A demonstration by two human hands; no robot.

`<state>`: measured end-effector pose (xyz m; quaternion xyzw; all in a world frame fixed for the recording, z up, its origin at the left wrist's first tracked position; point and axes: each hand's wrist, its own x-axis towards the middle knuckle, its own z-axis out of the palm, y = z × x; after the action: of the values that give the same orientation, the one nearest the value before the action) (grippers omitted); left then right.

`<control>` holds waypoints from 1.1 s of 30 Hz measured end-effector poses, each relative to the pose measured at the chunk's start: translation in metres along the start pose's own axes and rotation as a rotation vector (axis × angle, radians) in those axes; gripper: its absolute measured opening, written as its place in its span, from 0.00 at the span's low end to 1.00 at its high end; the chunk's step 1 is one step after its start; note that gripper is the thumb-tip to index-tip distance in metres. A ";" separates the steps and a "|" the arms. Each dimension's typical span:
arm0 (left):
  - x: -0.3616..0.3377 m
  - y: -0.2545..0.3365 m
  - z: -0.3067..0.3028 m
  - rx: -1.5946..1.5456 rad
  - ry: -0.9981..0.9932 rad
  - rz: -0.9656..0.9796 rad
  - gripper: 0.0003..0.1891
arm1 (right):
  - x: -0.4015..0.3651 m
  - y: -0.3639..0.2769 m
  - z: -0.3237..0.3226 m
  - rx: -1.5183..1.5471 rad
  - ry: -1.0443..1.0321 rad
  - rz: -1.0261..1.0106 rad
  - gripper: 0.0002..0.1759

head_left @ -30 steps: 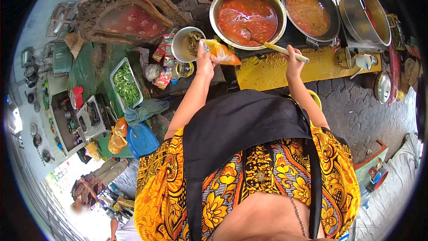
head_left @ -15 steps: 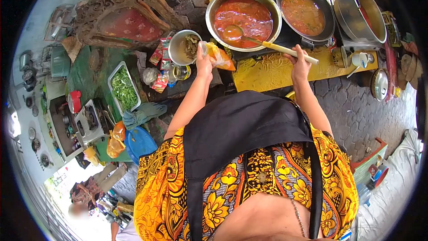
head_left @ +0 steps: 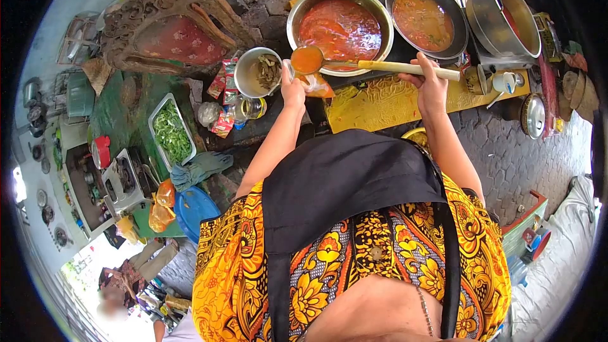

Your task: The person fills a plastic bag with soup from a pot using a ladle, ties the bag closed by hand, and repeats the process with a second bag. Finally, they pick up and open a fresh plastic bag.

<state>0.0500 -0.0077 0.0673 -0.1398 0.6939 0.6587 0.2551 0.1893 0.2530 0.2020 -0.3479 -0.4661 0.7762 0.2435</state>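
Observation:
My right hand point(head_left: 429, 82) is closed round the pale wooden handle of a ladle point(head_left: 380, 67). The ladle's bowl, full of orange-red sauce, is over the mouth of a clear plastic bag point(head_left: 318, 87). Fingers of my left hand point(head_left: 292, 93) pinch that bag near its top; orange sauce shows inside it. Just beyond the ladle stands a wide metal basin point(head_left: 294, 22) of red sauce. Left of my left hand sits a metal pot point(head_left: 243, 77) with brown pieces in it.
A dark pan point(head_left: 461, 20) of soup and a tall pot point(head_left: 532, 25) stand right of the basin. A tray of chopped greens point(head_left: 171, 132), spice packets point(head_left: 223, 123) and a carved chair point(head_left: 215, 12) are to the left. Another person point(head_left: 120, 282) is at lower left.
The ladle has come up out of the red sauce, loaded, and moved toward me to the bag's mouth. My left hand keeps its hold on the bag.

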 end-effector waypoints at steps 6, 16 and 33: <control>-0.001 0.005 0.017 -0.069 0.080 0.065 0.34 | -0.023 -0.021 0.029 -0.159 -0.126 0.002 0.12; 0.004 0.005 0.006 -0.177 0.018 0.062 0.37 | -0.057 -0.030 0.048 -0.928 -1.043 -0.785 0.09; 0.001 0.007 -0.019 -0.193 -0.029 0.127 0.36 | 0.029 0.080 -0.015 -0.528 -0.082 -0.449 0.08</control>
<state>0.0428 -0.0254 0.0725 -0.1098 0.6311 0.7391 0.2081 0.1784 0.2462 0.1170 -0.2560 -0.7250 0.5695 0.2908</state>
